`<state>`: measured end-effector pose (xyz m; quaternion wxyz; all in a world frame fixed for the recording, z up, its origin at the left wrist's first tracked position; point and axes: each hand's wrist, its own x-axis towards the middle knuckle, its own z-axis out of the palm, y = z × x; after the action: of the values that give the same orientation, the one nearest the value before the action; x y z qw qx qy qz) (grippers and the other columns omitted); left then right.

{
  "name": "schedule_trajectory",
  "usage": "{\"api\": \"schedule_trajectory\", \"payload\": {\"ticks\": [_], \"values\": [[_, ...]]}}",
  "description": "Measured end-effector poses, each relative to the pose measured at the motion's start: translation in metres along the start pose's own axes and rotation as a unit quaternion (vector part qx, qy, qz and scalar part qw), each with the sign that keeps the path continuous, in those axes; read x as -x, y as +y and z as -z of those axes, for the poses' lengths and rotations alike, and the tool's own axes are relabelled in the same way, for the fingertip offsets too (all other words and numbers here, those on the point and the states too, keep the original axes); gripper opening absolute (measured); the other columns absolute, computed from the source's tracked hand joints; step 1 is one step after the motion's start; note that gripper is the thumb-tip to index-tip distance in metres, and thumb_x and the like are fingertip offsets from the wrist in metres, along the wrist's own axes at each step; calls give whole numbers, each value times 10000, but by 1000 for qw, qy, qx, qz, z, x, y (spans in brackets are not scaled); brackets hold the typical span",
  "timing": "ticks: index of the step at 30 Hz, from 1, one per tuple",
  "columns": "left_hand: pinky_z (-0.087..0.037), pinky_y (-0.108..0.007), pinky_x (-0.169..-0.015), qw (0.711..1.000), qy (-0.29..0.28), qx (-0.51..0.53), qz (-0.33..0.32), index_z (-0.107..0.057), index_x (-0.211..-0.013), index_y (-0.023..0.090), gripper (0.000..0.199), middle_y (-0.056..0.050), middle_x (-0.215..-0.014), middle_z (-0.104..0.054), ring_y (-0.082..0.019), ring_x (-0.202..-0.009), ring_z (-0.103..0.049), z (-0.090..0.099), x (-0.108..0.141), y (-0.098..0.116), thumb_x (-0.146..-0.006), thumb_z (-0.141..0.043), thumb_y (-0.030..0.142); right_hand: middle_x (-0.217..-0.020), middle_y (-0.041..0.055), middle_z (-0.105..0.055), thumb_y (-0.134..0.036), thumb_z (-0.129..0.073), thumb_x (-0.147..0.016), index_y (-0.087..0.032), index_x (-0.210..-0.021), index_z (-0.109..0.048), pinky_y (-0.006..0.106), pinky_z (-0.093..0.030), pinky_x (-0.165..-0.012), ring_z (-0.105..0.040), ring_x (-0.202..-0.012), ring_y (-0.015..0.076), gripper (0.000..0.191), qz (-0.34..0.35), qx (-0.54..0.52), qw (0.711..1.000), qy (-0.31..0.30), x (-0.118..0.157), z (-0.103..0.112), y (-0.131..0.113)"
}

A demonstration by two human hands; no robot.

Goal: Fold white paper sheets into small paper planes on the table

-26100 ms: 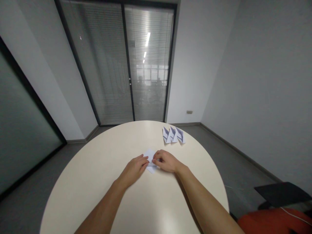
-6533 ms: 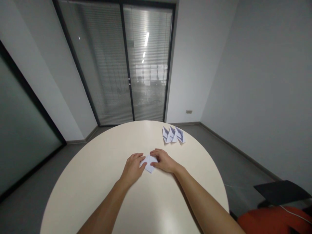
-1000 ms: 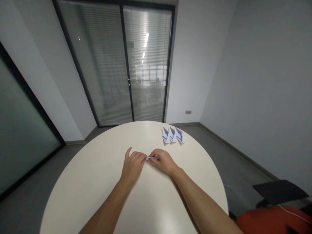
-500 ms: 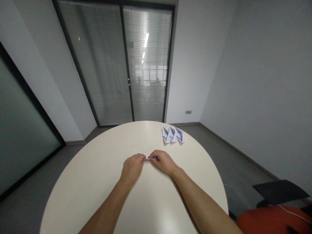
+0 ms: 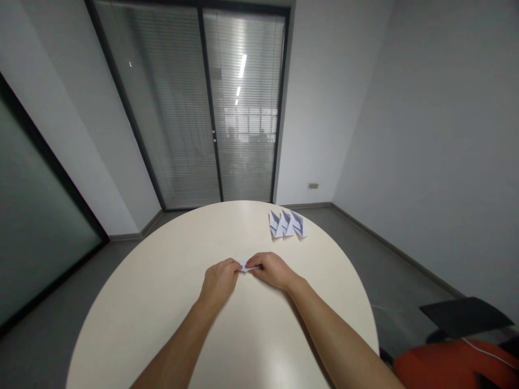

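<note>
Head view now, and the small folded paper (image 5: 244,267) sits between the left hand (image 5: 220,278) and the right hand (image 5: 273,270), each pinching an end over the round table (image 5: 170,292). Beyond the right hand, three folded papers (image 5: 287,224) lie side by side near the far edge, nothing blocking! White, narrow and creased, this one's mostly hidden by fingers.

Both the left hand (image 5: 221,278) and the right hand (image 5: 271,268) pinch a folded white paper (image 5: 244,267) above the round table (image 5: 162,302). Three folded paper pieces (image 5: 287,223) sit beyond that paper, to its right. An orange-seated chair (image 5: 441,364) stands right of the table.
</note>
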<state>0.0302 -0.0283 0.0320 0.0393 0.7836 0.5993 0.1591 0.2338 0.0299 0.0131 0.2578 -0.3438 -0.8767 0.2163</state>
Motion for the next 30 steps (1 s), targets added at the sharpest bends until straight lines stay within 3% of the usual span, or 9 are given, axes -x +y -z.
{"api": "schedule_trajectory", "payload": {"ticks": [7, 14, 19, 23, 30], "values": [[-491, -288, -852, 1000, 12, -8, -14, -732, -1036, 230, 279, -28, -1106, -730, -191, -1032, -675, -3, 1, 2, -893, -511, 137, -1163, 65, -753, -224, -619, -921, -234, -1129, -775, 315, -488, -980, -670, -1080, 211, 260, 32, 10, 999, -9, 1, -1, 3], [-499, -319, -930, 999, 19, -5, -25, -712, -1176, 224, 303, -57, -1228, -695, -203, -1064, -668, -9, 1, -1, -964, -497, 235, -1225, 94, -716, -178, -587, -893, -207, -1153, -763, 336, -472, -1023, -638, -1136, 221, 315, 24, 3, 1000, -16, 2, 2, 4], [-473, -326, -995, 999, 47, -8, -26, -715, -1165, 216, 278, -54, -1214, -706, -209, -1116, -637, -13, 0, -10, -946, -547, 179, -1229, 88, -695, -105, -642, -731, -195, -1160, -726, 315, -491, -926, -645, -1037, 220, 447, 12, 5, 1000, -11, 8, 11, 5], [-487, -326, -941, 997, 78, -20, -14, -712, -1123, 220, 237, -41, -1139, -719, -211, -1070, -628, -13, -2, -16, -949, -562, 159, -1063, 50, -701, -89, -662, -645, -187, -1166, -654, 277, -476, -787, -612, -858, 185, 530, -22, 5, 1000, -2, 11, 18, 4], [-478, -303, -863, 990, 132, -35, 39, -689, -1023, 223, 180, -39, -1039, -694, -206, -985, -630, -11, -6, -22, -956, -547, 136, -963, 38, -711, -168, -629, -813, -209, -1096, -691, 268, -439, -750, -607, -806, 170, 292, -62, 52, 996, 30, 8, 18, 0]]}}
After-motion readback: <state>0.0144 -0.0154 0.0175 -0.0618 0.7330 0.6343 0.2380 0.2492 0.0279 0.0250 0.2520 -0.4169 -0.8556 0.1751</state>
